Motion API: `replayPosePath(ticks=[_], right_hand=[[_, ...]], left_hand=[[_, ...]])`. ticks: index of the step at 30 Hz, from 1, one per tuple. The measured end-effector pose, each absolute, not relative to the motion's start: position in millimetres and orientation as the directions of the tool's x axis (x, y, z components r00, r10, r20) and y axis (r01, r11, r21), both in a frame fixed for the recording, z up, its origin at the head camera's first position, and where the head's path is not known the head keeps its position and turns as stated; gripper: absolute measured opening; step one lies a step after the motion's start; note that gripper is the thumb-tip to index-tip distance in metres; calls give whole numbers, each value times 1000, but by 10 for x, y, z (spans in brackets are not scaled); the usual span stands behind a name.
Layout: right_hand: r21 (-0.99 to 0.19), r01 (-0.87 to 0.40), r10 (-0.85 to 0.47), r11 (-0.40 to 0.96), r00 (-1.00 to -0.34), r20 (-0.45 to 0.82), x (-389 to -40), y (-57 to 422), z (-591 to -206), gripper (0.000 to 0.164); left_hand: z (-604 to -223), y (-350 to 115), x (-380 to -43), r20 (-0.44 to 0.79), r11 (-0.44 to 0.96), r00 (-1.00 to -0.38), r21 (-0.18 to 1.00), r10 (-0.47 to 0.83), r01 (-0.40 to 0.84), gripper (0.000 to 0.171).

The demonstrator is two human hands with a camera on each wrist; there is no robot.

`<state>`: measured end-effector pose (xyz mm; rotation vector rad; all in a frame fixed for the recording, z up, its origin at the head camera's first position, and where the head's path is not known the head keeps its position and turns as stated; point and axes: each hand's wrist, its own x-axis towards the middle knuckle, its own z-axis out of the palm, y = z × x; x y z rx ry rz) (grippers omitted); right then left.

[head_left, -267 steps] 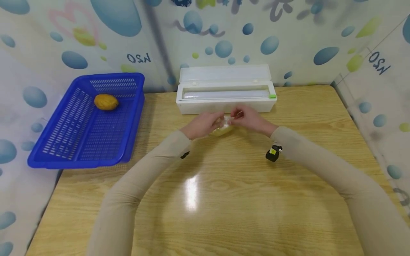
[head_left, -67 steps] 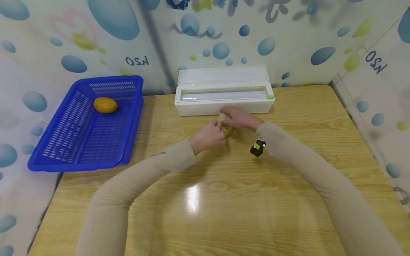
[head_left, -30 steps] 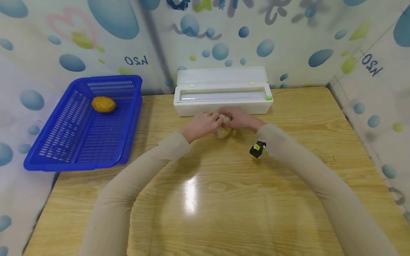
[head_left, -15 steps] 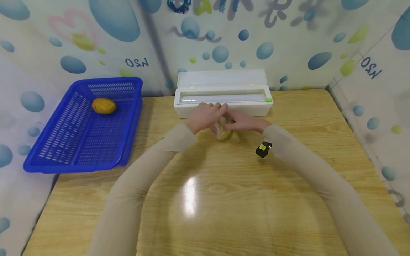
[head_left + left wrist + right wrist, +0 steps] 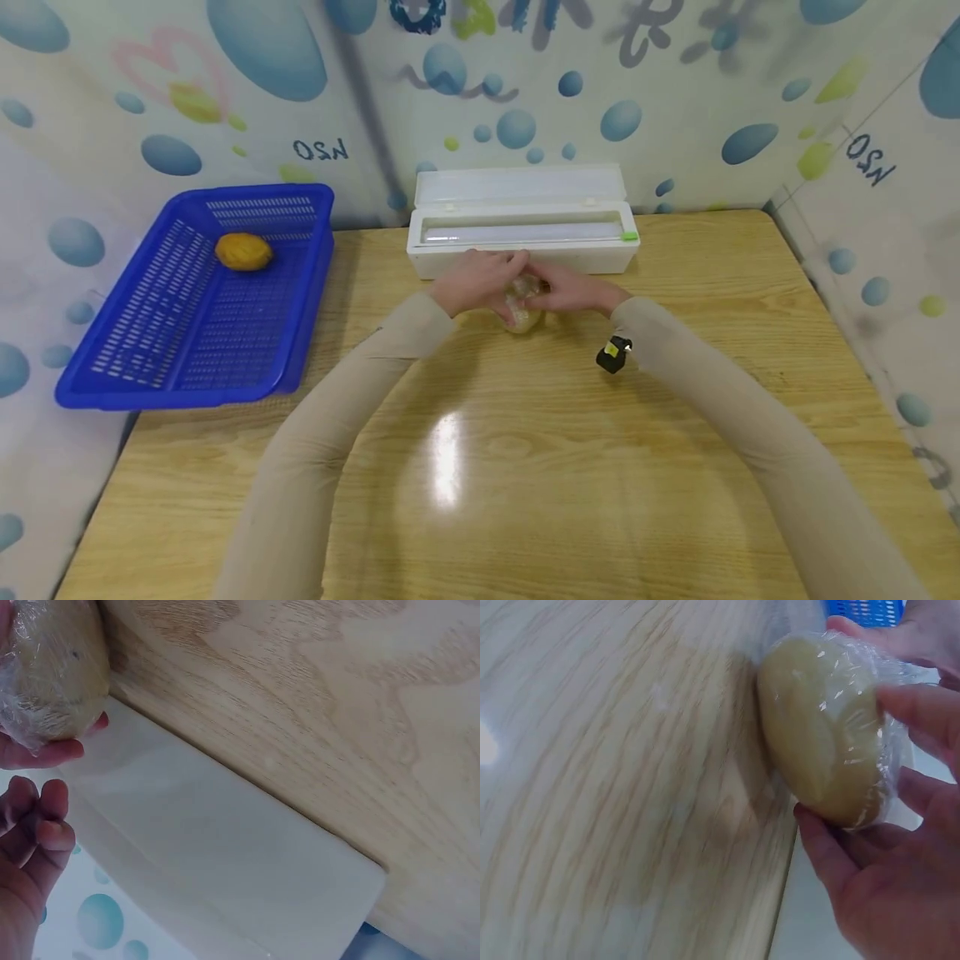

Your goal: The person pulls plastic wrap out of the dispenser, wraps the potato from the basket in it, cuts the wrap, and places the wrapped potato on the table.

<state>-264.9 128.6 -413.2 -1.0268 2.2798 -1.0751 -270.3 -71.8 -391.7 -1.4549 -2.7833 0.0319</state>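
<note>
In head view, had film-wrapped bundle (image 5: 527, 324) between left hand (image 5: 476, 282) and right hand (image 5: 573, 288), just near of box (image 5: 596, 261), well right of basket (image 5: 172, 398); had wide table (image 5: 570, 467) toward near side and right edge. In left wrist view, saw left hand bent-fingered beside bundle; could not tell its grip. In right wrist view, clamped right hand round bundle, close to box's near edge.

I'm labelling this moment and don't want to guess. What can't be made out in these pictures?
Wrapped item: partly hidden by the left hand and right hand in the head view; cut off by the top edge, left wrist view.
White box: part of its front hidden by the hands, head view.
Blue basket: cut off by the top edge, right wrist view.
Yellow item: fine surface detail too small, head view.
</note>
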Motion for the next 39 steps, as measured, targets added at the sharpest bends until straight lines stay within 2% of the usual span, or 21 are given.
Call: replayPosePath(ticks=[4, 8, 10, 14, 18, 22, 25, 29, 31, 34, 37, 39], right_hand=[[-779, -429, -758, 458, -646, -90, -2680, 1287, -4127, 67], [-796, -422, -778, 434, -622, -94, -2709, 1283, -4109, 64], [-806, -421, -789, 416, -608, -89, -2723, 1294, -4111, 62], [-824, -388, -795, 413, -595, -118, -2742, 1335, -4131, 63], [-818, -354, -772, 453, -614, -162, -2724, 1364, -4132, 65], [-777, -414, -765, 474, -631, -131, -2710, 1345, -4162, 65], [-765, -464, -778, 446, -623, -75, -2714, 1318, -4194, 62], [-801, -418, -769, 429, -634, -80, -2717, 1309, -4219, 56], [-824, -367, -756, 430, -646, -107, -2721, 1306, -4233, 55], [-851, -293, -730, 436, -668, -145, -2714, 1301, -4237, 55], [-856, -247, -706, 454, -686, -177, -2698, 1295, -4227, 54], [-851, -227, -686, 474, -700, -196, -2686, 1298, -4218, 54]], left_hand=[[-3909, -775, -2717, 1, 531, -534, 89, 846, 842, 74], [-3895, -854, -2760, -26, 541, -555, 264, 831, 798, 67], [-3892, -873, -2780, -39, 550, -568, 314, 822, 774, 63], [-3906, -862, -2814, -56, 566, -584, 332, 810, 754, 59], [-3952, -837, -2853, -45, 600, -619, 310, 784, 737, 58], [-3989, -834, -2888, -22, 615, -636, 283, 771, 736, 56], [-4004, -836, -2896, -21, 598, -624, 315, 781, 737, 57], [-4071, -863, -2881, 15, 545, -583, 339, 812, 767, 59], [-4114, -891, -2849, 83, 504, -552, 313, 830, 805, 61], [-4157, -934, -2747, 231, 437, -471, 183, 851, 880, 59], [-4194, -963, -2595, 348, 409, -388, 14, 853, 912, 45], [-4224, -964, -2495, 381, 420, -356, -98, 854, 902, 38]])
